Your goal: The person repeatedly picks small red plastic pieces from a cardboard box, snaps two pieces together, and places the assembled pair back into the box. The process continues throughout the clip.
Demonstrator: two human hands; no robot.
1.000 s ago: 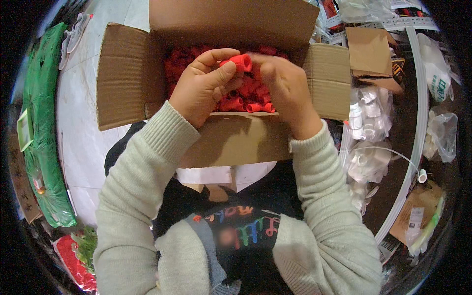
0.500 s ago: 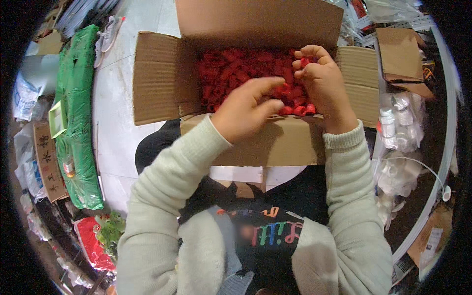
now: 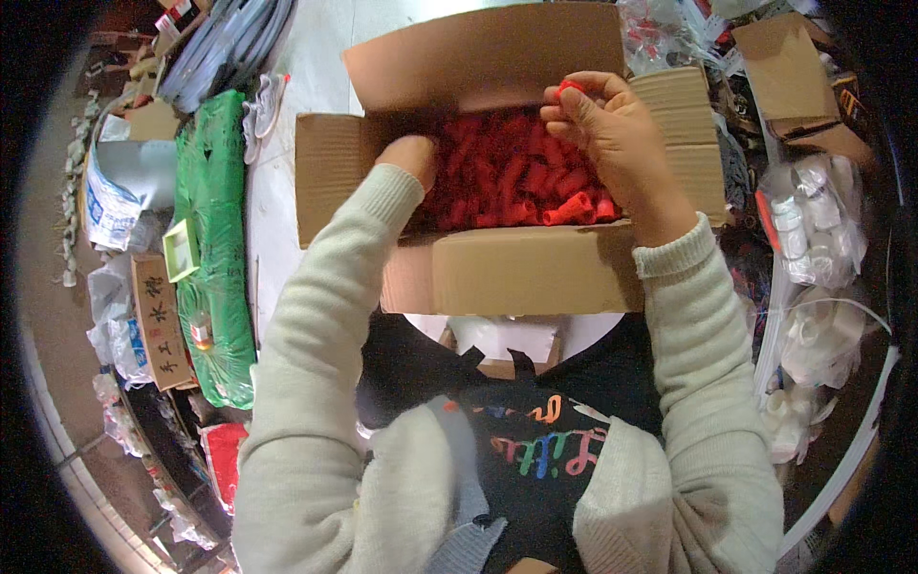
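Note:
An open cardboard box [image 3: 535,273] in front of me holds many short red tubular pieces [image 3: 507,172], which look like plastic pipe fittings. Over the box's right side, my right hand [image 3: 612,129] is closed, with a red tubular piece [image 3: 568,88] pinched between thumb and fingers. My left hand [image 3: 411,158] reaches down inside the box at its left wall. Its fingers are hidden in the shadow there, so their grip does not show.
A long green-wrapped bundle [image 3: 215,258] lies to the left, beside a brown printed carton [image 3: 158,320] and a coil of grey tubing [image 3: 225,53]. On the right are clear-bagged white parts [image 3: 813,220] and another open carton [image 3: 789,77].
My left hand has moved left, away from my right hand, and down into the box. My right hand stays raised at the right side with a red piece. The whole view has shifted slightly.

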